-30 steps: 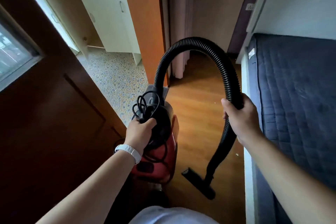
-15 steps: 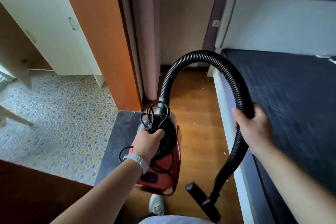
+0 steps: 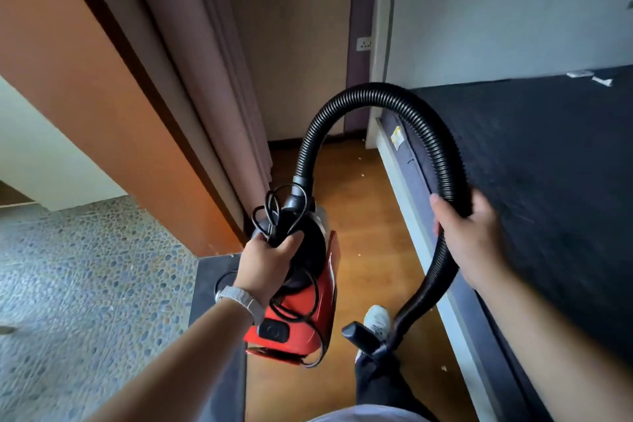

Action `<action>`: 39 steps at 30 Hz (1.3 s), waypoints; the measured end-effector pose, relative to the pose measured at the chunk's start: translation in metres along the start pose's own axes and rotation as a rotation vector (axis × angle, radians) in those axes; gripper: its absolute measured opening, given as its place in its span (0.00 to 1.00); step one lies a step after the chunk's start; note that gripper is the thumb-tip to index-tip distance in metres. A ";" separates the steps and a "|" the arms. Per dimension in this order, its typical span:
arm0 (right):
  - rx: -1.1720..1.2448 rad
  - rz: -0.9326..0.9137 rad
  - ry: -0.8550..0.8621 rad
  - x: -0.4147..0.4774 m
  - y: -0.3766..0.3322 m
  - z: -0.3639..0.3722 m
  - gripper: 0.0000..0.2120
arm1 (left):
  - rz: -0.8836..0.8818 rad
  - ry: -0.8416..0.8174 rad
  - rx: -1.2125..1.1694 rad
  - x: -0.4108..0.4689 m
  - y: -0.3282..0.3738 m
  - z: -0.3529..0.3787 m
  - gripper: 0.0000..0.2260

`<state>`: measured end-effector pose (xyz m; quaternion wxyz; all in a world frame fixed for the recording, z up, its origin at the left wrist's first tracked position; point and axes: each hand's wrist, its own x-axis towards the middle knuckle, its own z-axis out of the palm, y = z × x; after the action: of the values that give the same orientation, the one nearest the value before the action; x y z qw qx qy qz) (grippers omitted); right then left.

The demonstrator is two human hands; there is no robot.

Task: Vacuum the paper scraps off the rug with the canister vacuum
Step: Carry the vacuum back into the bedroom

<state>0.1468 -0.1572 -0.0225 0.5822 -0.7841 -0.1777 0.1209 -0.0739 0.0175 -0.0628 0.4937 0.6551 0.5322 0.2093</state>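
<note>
Tbh you're barely started: the canister vacuum [image 3: 301, 312] is up in the air, your left hand [image 3: 270, 260] wrapped round its top handle w/ the cord [image 3: 277, 212] bundled there, prob not plugged in yet. Right hand [image 3: 469, 236] grips the hose [image 3: 376, 96], and the nozzle [image 3: 359, 337] dangles above the wood floor [image 3: 308, 387]. A few paper scraps [image 3: 359, 254] lie by the bed [image 3: 548, 181]; no rug I can ID. Vs a sec ago: same grips, the dark door's gone from view, bed's closer.

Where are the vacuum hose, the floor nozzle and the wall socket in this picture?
vacuum hose [image 3: 375, 91], head view, top of its ribbed arch.
floor nozzle [image 3: 358, 336], head view, middle of the black head.
wall socket [image 3: 363, 43], head view, centre of its faceplate.
</note>
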 end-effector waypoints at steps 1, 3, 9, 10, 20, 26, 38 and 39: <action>0.025 0.010 -0.006 0.020 0.004 0.007 0.07 | -0.005 0.007 -0.007 0.014 0.005 0.008 0.13; 0.050 0.022 -0.027 0.062 0.010 0.021 0.08 | -0.034 0.017 0.006 0.044 0.019 0.025 0.14; 0.040 0.038 -0.112 0.182 0.008 0.039 0.08 | -0.071 0.068 0.078 0.130 0.077 0.077 0.13; 0.050 0.038 -0.116 0.204 0.007 0.039 0.08 | -0.066 0.076 0.082 0.144 0.087 0.086 0.13; 0.064 0.032 -0.090 0.336 -0.012 0.063 0.07 | -0.047 0.130 0.028 0.253 0.156 0.141 0.11; 0.053 0.071 -0.040 0.403 -0.007 0.101 0.08 | -0.060 0.062 0.049 0.338 0.171 0.168 0.09; -0.055 0.195 0.067 0.578 -0.013 0.229 0.10 | -0.145 -0.156 0.028 0.583 0.200 0.204 0.08; -0.061 0.211 0.080 0.591 -0.013 0.238 0.10 | -0.152 -0.178 0.021 0.600 0.204 0.207 0.07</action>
<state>0.5870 0.3014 -0.0694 0.5487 -0.8201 -0.0746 0.1445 0.3994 0.4833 -0.1244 0.5466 0.6338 0.5367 0.1068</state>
